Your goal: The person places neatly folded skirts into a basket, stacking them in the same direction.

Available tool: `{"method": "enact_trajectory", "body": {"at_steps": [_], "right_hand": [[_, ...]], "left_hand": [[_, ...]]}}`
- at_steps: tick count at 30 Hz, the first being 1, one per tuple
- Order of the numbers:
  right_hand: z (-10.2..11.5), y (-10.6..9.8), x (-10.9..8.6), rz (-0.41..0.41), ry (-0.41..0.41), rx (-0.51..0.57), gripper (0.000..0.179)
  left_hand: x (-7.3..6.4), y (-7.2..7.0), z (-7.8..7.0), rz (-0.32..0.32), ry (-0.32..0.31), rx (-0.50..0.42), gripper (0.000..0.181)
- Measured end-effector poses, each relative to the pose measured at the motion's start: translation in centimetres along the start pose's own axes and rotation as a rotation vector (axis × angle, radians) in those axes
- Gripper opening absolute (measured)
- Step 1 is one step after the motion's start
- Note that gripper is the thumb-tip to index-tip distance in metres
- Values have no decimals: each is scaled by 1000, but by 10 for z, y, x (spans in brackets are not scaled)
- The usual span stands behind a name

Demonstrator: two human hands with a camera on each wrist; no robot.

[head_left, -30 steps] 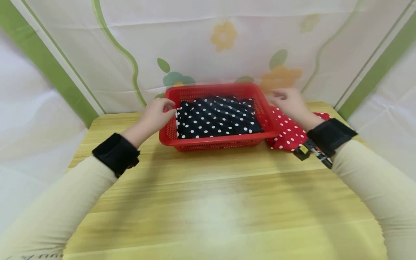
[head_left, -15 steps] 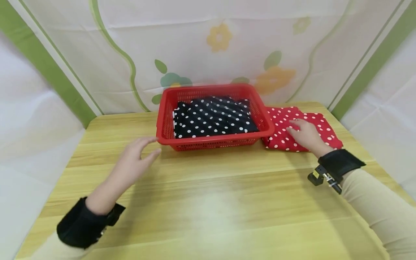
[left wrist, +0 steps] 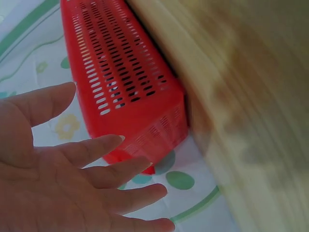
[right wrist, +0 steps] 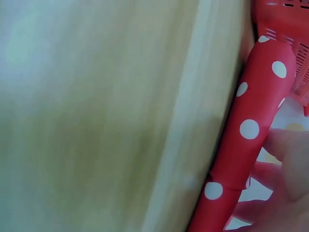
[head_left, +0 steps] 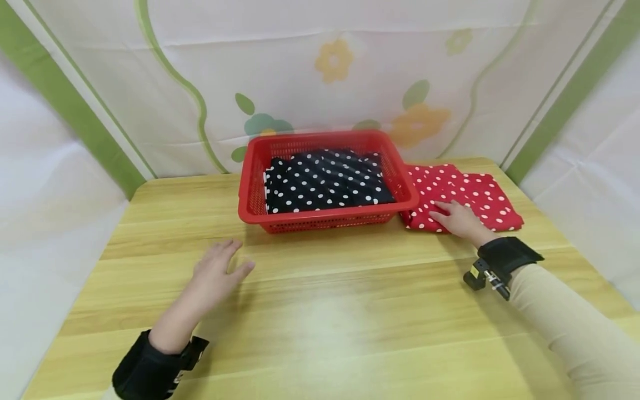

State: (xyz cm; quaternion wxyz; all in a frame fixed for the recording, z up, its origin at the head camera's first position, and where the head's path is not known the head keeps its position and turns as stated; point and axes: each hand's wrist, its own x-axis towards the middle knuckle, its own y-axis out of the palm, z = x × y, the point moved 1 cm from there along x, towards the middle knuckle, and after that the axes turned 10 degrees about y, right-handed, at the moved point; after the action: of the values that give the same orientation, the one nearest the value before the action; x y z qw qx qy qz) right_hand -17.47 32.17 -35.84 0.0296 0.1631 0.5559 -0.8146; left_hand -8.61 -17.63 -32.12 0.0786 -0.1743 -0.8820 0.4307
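Note:
A folded red cloth with white dots (head_left: 487, 197) lies on the table, right beside a red plastic basket (head_left: 327, 215). My right hand (head_left: 462, 222) rests its fingers on the top of that cloth near its front edge; the right wrist view shows the fingers (right wrist: 268, 174) against the folded cloth (right wrist: 241, 125). Inside the basket sits a black cloth with white dots (head_left: 325, 180). My left hand (head_left: 215, 278), fingers spread and holding nothing, hovers over the table in front of the basket's left side. Its open palm (left wrist: 48, 188) faces the basket (left wrist: 125, 72) in the left wrist view.
The wooden table (head_left: 320, 316) stretches in front of the basket. Behind it hangs a white curtain with printed flowers (head_left: 200, 66), close to the table's back edge. White fabric also hangs at both sides.
My left hand has left the basket's left rim and drawn back toward me. My right hand has moved from the basket's right side down onto the red dotted cloth.

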Motion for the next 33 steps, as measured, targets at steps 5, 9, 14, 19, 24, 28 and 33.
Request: {"method": "enact_trajectory", "body": {"at_steps": [5,9,14,19,24,28,33], "right_hand": [[0,-1,-5,48,19,-8,66],[-1,-2,-13,84,15,-26,67],[-1,1,-23,76,-12,-57,65],[-1,5,-28,71,-3,-56,65],[-1,8,-33,57,-7,-69,64],[-3,11,-45,47,1,-72,65],[-2,12,-61,35,0,-66,66]], "left_hand": [[4,9,-1,39,-13,-19,61],[4,12,-2,55,-20,-40,62],[3,15,-3,69,-19,-62,61],[1,18,-3,66,3,-65,59],[-1,24,-2,68,21,-67,57],[-1,27,-4,86,18,-76,56],[-2,26,-5,81,22,-71,56]]}}
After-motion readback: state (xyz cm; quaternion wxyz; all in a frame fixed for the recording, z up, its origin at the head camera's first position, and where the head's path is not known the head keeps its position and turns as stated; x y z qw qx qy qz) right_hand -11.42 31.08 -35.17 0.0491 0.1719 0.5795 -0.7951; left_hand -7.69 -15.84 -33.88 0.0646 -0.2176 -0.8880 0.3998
